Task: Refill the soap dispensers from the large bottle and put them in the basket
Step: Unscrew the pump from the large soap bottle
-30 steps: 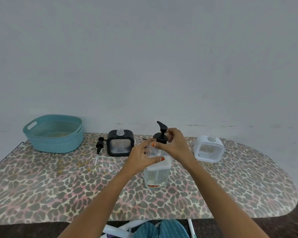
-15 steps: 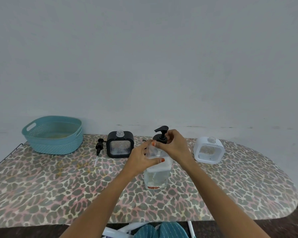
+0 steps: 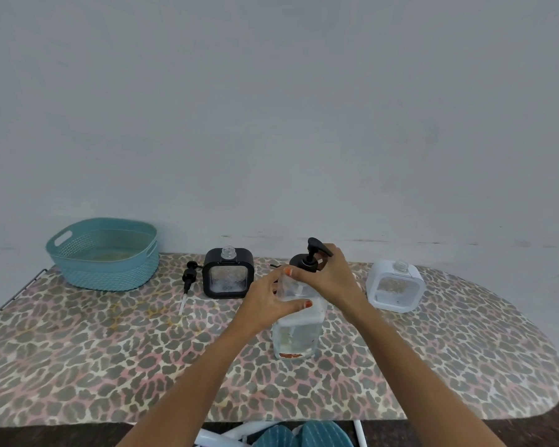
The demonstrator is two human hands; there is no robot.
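Clear large bottle [image 3: 297,337] sits gripped in left hand [image 3: 265,301] fingers; right hand [image 3: 333,279] fingers clasp its black pump [image 3: 301,262].

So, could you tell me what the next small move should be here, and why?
Probably twist the pump off the large bottle and lift it out. The left hand holds the bottle's body, the right hand grips the pump's collar, and the black dispenser and white dispenser both stand with open necks, so pouring seems blocked only by that pump.
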